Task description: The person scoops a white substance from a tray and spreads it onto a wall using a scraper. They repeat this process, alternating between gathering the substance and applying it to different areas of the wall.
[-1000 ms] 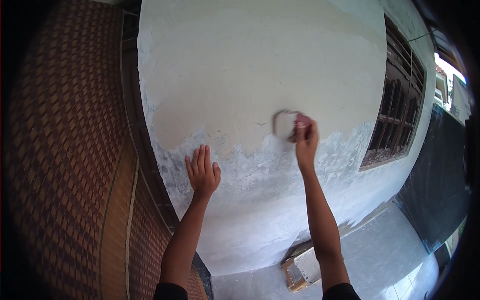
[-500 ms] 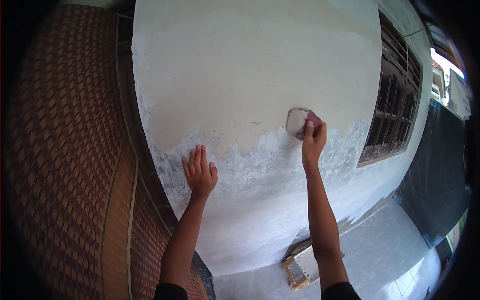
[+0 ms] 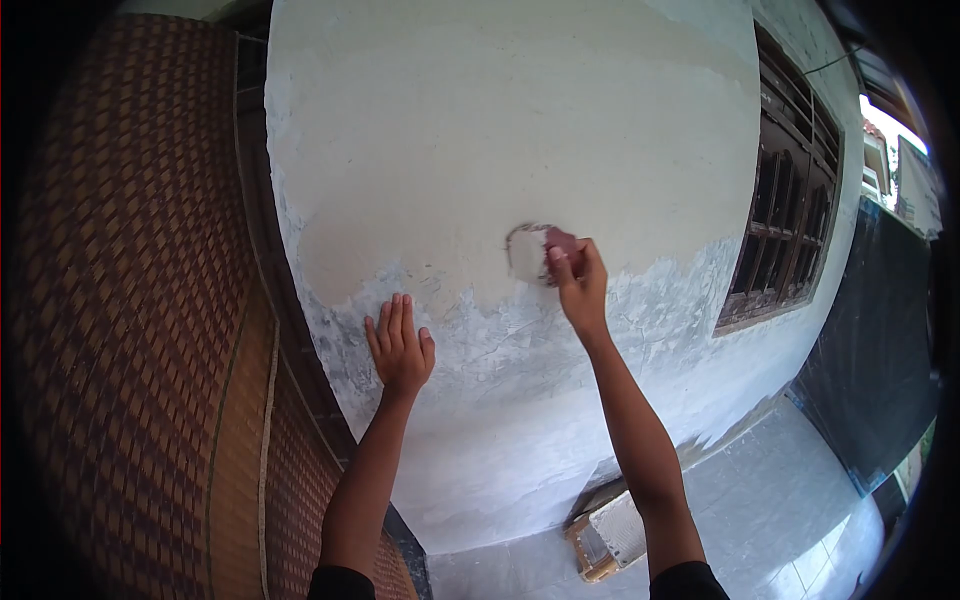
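A pale wall (image 3: 480, 130) with a rough, patchy whitish-grey band across its lower half fills the middle of the view. Against that band, at the left, my left hand (image 3: 400, 345) lies flat with its fingers spread and holds nothing. My right hand (image 3: 580, 280) is closed on a reddish-brown piece (image 3: 563, 245), thumb on the near side. Joined to that piece or just beside it is a pale, rounded flat part with a dark ragged edge, slightly blurred, at the wall's surface.
Woven brown matting (image 3: 130, 250) stands along the left side. A barred dark window (image 3: 785, 210) is set in the wall at the right, with a black sheet (image 3: 870, 340) beyond it. Below, a wood-edged object (image 3: 610, 535) rests on the grey tiled floor (image 3: 740, 510).
My right hand has moved left along the wall with the reddish-brown piece in it. My left hand stays in the same place.
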Motion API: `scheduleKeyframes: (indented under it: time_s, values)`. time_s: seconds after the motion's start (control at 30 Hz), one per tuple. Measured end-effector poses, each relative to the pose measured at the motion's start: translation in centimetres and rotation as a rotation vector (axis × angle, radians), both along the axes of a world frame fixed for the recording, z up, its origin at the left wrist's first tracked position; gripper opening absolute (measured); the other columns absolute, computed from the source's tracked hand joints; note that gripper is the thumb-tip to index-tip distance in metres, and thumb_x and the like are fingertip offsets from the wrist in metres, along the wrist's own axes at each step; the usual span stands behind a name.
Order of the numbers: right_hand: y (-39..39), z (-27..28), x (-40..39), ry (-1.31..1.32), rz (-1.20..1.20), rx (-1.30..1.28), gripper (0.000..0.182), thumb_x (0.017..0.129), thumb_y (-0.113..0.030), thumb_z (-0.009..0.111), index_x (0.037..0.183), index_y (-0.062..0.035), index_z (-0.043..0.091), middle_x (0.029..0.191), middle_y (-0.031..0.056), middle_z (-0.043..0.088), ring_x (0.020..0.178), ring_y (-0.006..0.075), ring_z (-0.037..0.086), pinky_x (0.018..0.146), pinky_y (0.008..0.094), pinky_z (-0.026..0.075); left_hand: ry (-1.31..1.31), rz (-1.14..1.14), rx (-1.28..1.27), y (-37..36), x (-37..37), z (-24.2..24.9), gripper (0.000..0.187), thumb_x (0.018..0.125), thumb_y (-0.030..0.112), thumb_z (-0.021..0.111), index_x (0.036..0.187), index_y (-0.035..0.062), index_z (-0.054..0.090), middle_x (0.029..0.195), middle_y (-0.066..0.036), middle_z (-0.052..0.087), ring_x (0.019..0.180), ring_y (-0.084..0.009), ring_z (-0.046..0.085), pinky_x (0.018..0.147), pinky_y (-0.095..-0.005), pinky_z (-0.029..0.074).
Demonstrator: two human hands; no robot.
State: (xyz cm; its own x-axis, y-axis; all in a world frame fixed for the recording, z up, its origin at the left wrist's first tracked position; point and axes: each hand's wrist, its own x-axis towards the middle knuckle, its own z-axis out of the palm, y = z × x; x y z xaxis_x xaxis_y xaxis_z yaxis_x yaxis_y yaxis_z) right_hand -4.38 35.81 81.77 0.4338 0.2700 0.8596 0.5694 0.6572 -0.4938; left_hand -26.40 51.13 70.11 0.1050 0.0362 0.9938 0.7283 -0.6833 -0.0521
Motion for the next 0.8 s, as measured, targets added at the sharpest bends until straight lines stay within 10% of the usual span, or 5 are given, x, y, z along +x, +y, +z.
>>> scheduleKeyframes:
  time_s: [0.2, 0.33, 0.7, 0.8]
  values:
    - [-2.8, 1.7, 1.8, 0.195, -0.352, 0.252, 0.020, 0.098, -0.020, 0.058, 0.103, -0.0008, 0.057, 0.087, 0.0049, 0.063, 0.075, 0.0105, 0.058, 0.068, 0.0261, 0.049, -0.003, 0.007, 0.002, 0.0, 0.0, 0.0, 0.052, 0.094, 0.025, 0.046, 0.141, 0.0036, 0.046, 0.145, -0.010, 0.044, 0.138, -0.0255, 0.036, 0.116, -0.0512, 0.022]
    - [-2.2, 1.8, -0.2, 0.077, -0.061, 0.149, 0.018, 0.097, -0.019, 0.061, 0.100, -0.0016, 0.057, 0.088, 0.0045, 0.062, 0.076, 0.0102, 0.056, 0.069, 0.0259, 0.048, -0.001, 0.007, -0.001, 0.0, -0.1, 0.0, 0.051, 0.095, 0.024, 0.045, 0.141, 0.0035, 0.047, 0.145, -0.010, 0.044, 0.138, -0.0256, 0.036, 0.116, -0.0513, 0.022]
    - [-3.7, 2.1, 1.6, 0.100, -0.417, 0.286, 0.018, 0.096, -0.018, 0.062, 0.099, -0.0009, 0.057, 0.085, 0.0058, 0.066, 0.077, 0.0094, 0.058, 0.072, 0.0260, 0.048, -0.007, -0.009, 0.006, 0.0, 0.0, 0.0, 0.051, 0.095, 0.024, 0.045, 0.141, 0.0034, 0.047, 0.146, -0.010, 0.044, 0.138, -0.0260, 0.036, 0.116, -0.0520, 0.022]
    - [-2.6, 1.4, 0.5, 0.031, -0.136, 0.227, 0.014, 0.098, -0.017, 0.060, 0.101, -0.0035, 0.057, 0.084, 0.0011, 0.063, 0.072, 0.0100, 0.056, 0.070, 0.0252, 0.047, -0.005, -0.003, 0.007, -0.1, -0.1, 0.1, 0.051, 0.095, 0.024, 0.045, 0.141, 0.0034, 0.046, 0.146, -0.010, 0.044, 0.138, -0.0261, 0.036, 0.116, -0.0521, 0.023]
